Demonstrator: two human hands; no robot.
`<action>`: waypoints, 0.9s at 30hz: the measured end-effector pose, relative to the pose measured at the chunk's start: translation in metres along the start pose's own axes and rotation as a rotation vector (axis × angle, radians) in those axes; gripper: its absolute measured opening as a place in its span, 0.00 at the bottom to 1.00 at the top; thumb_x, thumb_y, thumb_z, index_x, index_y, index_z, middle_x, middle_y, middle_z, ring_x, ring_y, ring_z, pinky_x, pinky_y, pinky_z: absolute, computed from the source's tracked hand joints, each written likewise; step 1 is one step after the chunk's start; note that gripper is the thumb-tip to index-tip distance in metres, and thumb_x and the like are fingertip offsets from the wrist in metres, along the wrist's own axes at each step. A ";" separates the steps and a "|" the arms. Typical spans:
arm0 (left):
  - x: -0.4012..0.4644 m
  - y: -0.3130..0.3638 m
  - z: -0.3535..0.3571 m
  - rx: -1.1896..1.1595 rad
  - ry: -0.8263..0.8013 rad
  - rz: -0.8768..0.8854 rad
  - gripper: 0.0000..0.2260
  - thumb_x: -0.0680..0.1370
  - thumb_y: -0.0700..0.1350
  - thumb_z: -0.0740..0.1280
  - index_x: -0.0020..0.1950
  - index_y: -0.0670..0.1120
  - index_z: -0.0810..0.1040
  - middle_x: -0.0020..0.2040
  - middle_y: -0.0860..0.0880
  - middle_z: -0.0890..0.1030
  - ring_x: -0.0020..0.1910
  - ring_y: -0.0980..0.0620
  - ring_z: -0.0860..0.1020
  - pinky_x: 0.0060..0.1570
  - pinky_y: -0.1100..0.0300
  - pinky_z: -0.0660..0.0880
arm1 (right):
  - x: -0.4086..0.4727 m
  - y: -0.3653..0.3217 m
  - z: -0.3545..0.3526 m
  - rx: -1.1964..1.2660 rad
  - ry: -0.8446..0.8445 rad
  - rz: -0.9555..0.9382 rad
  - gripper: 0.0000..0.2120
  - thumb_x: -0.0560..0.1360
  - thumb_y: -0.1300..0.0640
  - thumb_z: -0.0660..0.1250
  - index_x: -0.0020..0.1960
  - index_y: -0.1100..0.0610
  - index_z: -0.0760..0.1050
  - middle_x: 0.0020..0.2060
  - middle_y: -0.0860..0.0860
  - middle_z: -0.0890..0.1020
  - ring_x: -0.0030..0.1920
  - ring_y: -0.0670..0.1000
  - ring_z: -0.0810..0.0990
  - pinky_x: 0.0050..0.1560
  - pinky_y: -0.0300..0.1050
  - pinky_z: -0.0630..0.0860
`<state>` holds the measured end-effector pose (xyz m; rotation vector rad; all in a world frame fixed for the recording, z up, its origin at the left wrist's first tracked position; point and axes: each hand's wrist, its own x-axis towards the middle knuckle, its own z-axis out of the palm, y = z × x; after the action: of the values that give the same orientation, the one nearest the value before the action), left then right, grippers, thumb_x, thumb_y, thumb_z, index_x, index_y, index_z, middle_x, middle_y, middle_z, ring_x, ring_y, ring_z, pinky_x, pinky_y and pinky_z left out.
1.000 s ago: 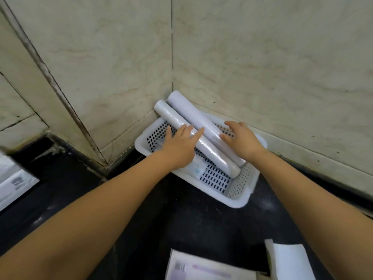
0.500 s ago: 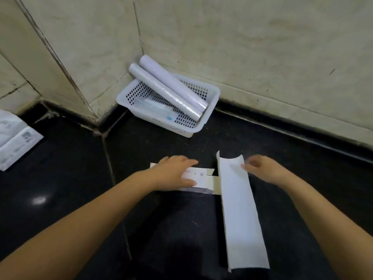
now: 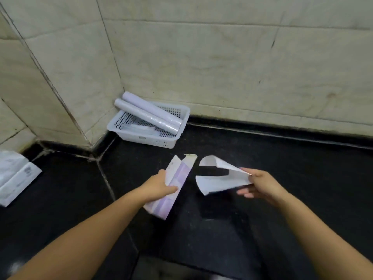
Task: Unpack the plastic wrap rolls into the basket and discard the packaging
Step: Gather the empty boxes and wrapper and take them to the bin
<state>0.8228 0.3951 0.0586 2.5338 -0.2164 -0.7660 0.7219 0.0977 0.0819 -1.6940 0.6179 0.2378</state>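
Two plastic wrap rolls (image 3: pixel 150 116) lie side by side across a white perforated basket (image 3: pixel 161 141) in the wall corner, their far ends resting over its rim. A flat clear packet lies under them in the basket. My left hand (image 3: pixel 159 186) grips a flattened white and purple carton (image 3: pixel 175 182), lifted off the black floor. My right hand (image 3: pixel 260 183) pinches a curled white paper sheet (image 3: pixel 220 178) by its right edge, held in the air just right of the carton.
White printed packaging (image 3: pixel 16 176) lies on the floor at the far left. Pale marble walls meet behind the basket. The black floor (image 3: pixel 282 158) stretches to the right of the basket.
Both hands left the rolls in the basket, drew back to the carton and the paper sheet on the floor, and have now lifted them.
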 end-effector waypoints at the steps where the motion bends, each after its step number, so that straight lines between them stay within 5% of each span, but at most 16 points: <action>1: -0.007 0.005 -0.002 -0.079 0.018 0.032 0.29 0.70 0.56 0.68 0.66 0.47 0.63 0.57 0.49 0.75 0.49 0.51 0.75 0.38 0.60 0.70 | -0.016 0.004 -0.009 0.103 0.077 -0.032 0.21 0.77 0.70 0.48 0.59 0.53 0.73 0.40 0.57 0.83 0.29 0.50 0.84 0.27 0.39 0.80; 5: -0.039 0.043 0.008 -0.198 0.044 0.200 0.26 0.72 0.54 0.67 0.66 0.50 0.63 0.57 0.50 0.75 0.51 0.51 0.76 0.43 0.56 0.71 | -0.084 0.045 -0.045 0.217 0.274 -0.161 0.19 0.77 0.65 0.59 0.68 0.56 0.68 0.57 0.55 0.78 0.50 0.50 0.82 0.48 0.48 0.81; 8: -0.069 0.092 0.035 -0.197 0.002 0.315 0.27 0.73 0.54 0.67 0.68 0.50 0.62 0.59 0.50 0.74 0.54 0.49 0.76 0.48 0.55 0.72 | -0.144 0.088 -0.071 0.188 0.421 -0.180 0.25 0.75 0.55 0.67 0.70 0.57 0.66 0.62 0.51 0.73 0.60 0.49 0.76 0.53 0.48 0.78; 13: -0.140 0.190 0.116 -0.079 -0.180 0.581 0.25 0.73 0.52 0.66 0.67 0.49 0.63 0.60 0.49 0.74 0.54 0.49 0.76 0.53 0.52 0.75 | -0.261 0.161 -0.121 0.154 0.847 -0.182 0.12 0.76 0.57 0.64 0.59 0.53 0.77 0.56 0.52 0.80 0.47 0.48 0.80 0.44 0.45 0.81; 19: -0.259 0.288 0.249 -0.010 -0.505 0.853 0.19 0.72 0.52 0.67 0.61 0.52 0.66 0.56 0.53 0.77 0.52 0.51 0.79 0.55 0.49 0.77 | -0.437 0.259 -0.164 0.147 1.183 -0.119 0.14 0.76 0.67 0.61 0.59 0.57 0.77 0.51 0.55 0.79 0.44 0.51 0.79 0.36 0.37 0.80; 24: -0.406 0.354 0.404 0.028 -0.741 1.054 0.20 0.75 0.43 0.68 0.65 0.43 0.68 0.62 0.46 0.76 0.59 0.46 0.76 0.56 0.55 0.73 | -0.622 0.357 -0.180 0.096 1.374 0.117 0.15 0.76 0.63 0.61 0.61 0.54 0.76 0.50 0.58 0.81 0.47 0.61 0.81 0.49 0.59 0.80; 27: -0.504 0.373 0.495 0.073 -0.884 1.098 0.24 0.74 0.45 0.69 0.67 0.43 0.66 0.62 0.47 0.75 0.57 0.49 0.75 0.53 0.58 0.71 | -0.727 0.412 -0.179 0.053 1.498 0.252 0.16 0.76 0.62 0.61 0.62 0.52 0.75 0.50 0.54 0.82 0.44 0.53 0.80 0.51 0.47 0.79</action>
<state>0.1243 0.0129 0.1228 1.5140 -1.7181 -1.2590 -0.1310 0.0788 0.1225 -1.5034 1.8815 -0.9714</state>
